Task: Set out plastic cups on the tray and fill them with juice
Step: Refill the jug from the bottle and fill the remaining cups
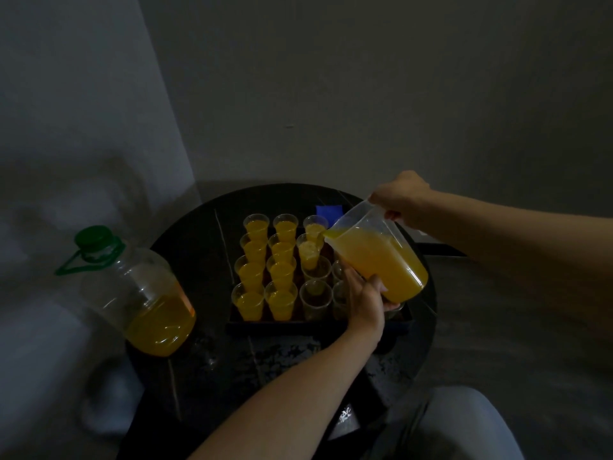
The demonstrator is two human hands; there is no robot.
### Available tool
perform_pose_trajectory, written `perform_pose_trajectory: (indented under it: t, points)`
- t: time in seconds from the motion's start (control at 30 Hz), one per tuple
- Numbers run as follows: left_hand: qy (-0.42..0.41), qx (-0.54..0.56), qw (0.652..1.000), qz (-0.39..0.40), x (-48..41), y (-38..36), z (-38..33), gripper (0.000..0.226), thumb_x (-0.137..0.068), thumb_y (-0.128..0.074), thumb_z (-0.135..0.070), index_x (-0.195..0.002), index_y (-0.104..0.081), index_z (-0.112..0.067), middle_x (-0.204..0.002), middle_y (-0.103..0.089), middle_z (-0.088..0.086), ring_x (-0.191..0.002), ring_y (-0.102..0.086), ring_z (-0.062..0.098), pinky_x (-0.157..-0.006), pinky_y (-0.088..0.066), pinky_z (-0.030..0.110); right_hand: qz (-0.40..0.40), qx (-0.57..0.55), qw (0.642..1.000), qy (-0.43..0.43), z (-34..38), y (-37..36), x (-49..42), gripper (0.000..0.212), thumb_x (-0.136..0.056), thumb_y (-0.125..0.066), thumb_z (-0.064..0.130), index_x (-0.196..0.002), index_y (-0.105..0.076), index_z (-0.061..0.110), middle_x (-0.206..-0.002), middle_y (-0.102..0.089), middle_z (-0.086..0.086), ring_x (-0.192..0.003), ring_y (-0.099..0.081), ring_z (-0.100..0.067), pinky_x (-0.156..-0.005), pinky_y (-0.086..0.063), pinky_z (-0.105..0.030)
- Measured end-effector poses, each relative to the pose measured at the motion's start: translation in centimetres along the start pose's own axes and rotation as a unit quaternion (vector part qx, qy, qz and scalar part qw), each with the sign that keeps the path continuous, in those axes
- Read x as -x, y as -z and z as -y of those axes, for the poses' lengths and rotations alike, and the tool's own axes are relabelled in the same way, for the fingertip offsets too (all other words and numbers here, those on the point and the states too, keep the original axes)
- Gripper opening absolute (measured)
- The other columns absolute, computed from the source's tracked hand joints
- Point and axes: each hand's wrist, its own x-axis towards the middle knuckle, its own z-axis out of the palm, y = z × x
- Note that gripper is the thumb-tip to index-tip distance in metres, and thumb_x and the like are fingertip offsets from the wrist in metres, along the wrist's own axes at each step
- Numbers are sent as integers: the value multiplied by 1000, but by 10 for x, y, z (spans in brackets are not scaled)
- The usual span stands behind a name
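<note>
Tipping the juice jug [381,260] too fast, right hand [401,194] gripping its handle, left hand [365,297] cupping its bottom, could overflow the cup [309,257].

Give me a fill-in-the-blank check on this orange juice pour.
1. The large clear plastic bottle has a ___ cap.
2. The left hand and right hand tilt the clear plastic jug over the dark tray's ___ column from the left.
3. That column's ___ nearest clear plastic cups are empty.
Missing: green; third; two.
</note>
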Motion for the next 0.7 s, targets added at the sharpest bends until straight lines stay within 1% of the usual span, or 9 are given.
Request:
perform_pose_trajectory:
  t: [0.03,0.13,0.23,0.3,0.33,0.47,0.7]
  points:
    - [1,1,1000,1,1,0,0,87,-96,-41,3,-158,-3,-44,-140,-34,3,-109,-49,26,-96,-52,60,3,0,1000,-2,0,1,1,20,-97,-62,25,-102,-58,6,-95,-60,-11,-70,-55,-15,-57,-46,-23]
    - [6,5,1000,0,2,-1,1,85,-97,-40,1,-158,-2,-44,-145,-33,5,-119,-45,32,-98,-51,62,3,12,1000,-4,1,2,3,19,-98,-62,25,-102,-59,7,-93,-59,-10,-66,-54,-14,-54,-44,-22]
    - [6,13,1000,1,3,-1,1,82,-97,-40,-1,-157,-3,-44,-148,-31,6,-123,-43,35,-98,-50,63,-2,23,1000,-1,0,3,5,19,-98,-62,26,-94,-57,8,-91,-59,-11,-65,-54,-14,-51,-43,-23]
    - [3,14,1000,4,5,-2,1,82,-96,-40,-1,-157,-4,-44,-145,-32,5,-124,-42,35,-99,-49,65,-5,33,999,0,-1,4,6,21,-98,-62,26,-88,-55,9,-86,-57,-10,-63,-53,-14,-47,-39,-24]
    - [5,16,1000,5,5,-2,0,82,-96,-39,0,-156,-5,-45,-143,-32,4,-123,-42,34,-100,-48,65,-5,33,999,0,-1,4,6,20,-98,-61,26,-89,-55,9,-87,-58,-10,-63,-53,-14,-47,-39,-24]
    - [8,19,1000,0,7,-3,2,84,-96,-39,1,-156,-4,-46,-141,-33,3,-122,-43,33,-100,-47,66,-4,20,1000,1,-4,1,5,17,-98,-61,23,-92,-57,8,-92,-60,-12,-67,-55,-15,-54,-45,-24]
    - [10,22,1000,-5,9,-6,2,86,-94,-40,3,-157,-5,-45,-139,-34,4,-123,-43,34,-99,-48,65,-9,16,1000,6,-6,2,4,17,-98,-61,22,-89,-57,9,-88,-59,-10,-69,-56,-15,-64,-49,-26]
